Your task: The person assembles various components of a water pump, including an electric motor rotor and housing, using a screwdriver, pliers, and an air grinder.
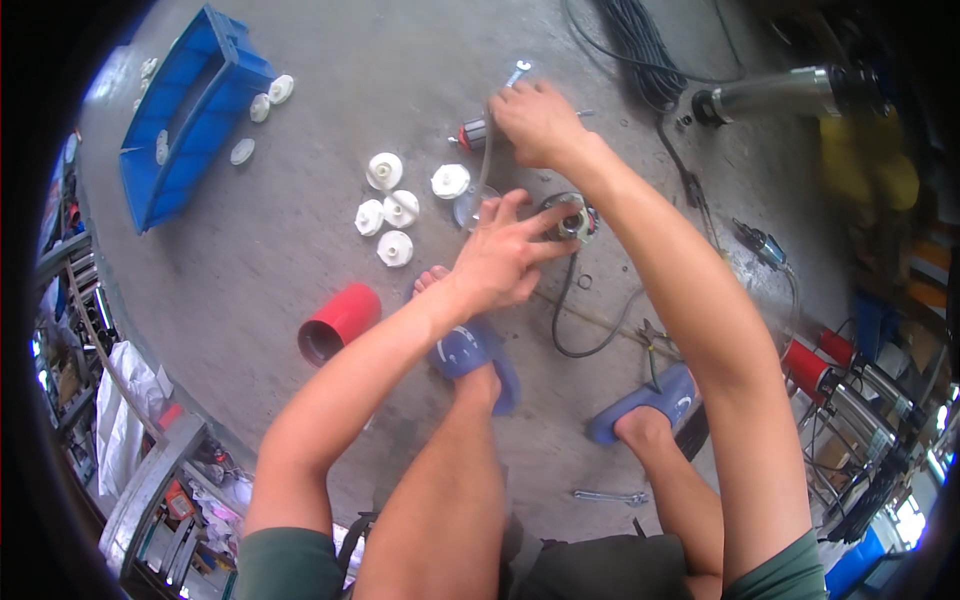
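My left hand [500, 255] reaches forward with its fingers spread, two of them over a round metal-and-white part [578, 222] with a dark cable. Farther out, my right hand [535, 122] is curled down; what its fingers close on is hidden. Beside it lies a small cylindrical part with a red band [472, 133], and a wrench [517, 71] shows just past the fingertips. A grey tube [488, 155] runs down from the right hand toward a clear round piece [470, 208]. Several white round caps [398, 208] sit left of my hands.
At the far left stands a tilted blue bin [180, 130] with white discs about it. A red cylinder [342, 322] lies nearer. On the right are coiled black cable [645, 55], a metal cylinder [775, 97] and pliers [655, 338]. Another wrench [610, 497] lies between my feet.
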Demonstrator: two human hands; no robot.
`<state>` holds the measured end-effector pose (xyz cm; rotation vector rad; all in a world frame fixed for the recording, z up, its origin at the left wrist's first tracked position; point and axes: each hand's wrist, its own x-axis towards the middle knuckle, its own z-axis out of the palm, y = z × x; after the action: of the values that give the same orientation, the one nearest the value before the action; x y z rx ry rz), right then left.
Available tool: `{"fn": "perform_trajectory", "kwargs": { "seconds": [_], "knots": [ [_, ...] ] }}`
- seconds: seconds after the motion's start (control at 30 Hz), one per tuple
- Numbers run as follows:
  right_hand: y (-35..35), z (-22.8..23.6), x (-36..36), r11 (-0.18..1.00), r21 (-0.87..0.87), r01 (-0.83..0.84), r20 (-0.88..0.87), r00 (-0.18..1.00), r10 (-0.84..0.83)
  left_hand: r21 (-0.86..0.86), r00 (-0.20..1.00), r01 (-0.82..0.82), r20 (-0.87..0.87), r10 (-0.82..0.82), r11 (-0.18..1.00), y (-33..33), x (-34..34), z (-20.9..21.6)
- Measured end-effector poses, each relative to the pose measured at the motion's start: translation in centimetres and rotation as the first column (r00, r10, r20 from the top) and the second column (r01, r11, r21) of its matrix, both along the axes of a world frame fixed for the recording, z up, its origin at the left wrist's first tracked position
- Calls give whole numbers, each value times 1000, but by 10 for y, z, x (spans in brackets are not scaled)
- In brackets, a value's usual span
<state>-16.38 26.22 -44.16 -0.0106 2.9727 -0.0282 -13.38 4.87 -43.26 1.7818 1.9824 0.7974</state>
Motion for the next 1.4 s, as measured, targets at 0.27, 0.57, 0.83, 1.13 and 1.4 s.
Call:
{"fn": "perform_trajectory", "kwargs": {
  "seconds": [0.27,0.57,0.83,1.13,1.4],
  "knots": [
    [-10,26,-1,983,152,103,-37,994,-99,-72,992,12,126,-3,997,-7,-6,2],
    [22,170,134,594,-656,466,-161,683,-713,-11,974,-27,223,28,1000,-6,0,-5],
    [-24,160,176,342,-818,463,-1,593,-805,2,967,-59,250,56,998,-3,3,-6],
    [-41,142,170,435,-803,408,-61,669,-740,18,965,-86,250,78,996,-9,4,-10],
    [-36,143,161,644,-704,298,-46,886,-461,36,970,-109,222,98,993,-9,6,-13]
  ]
}}
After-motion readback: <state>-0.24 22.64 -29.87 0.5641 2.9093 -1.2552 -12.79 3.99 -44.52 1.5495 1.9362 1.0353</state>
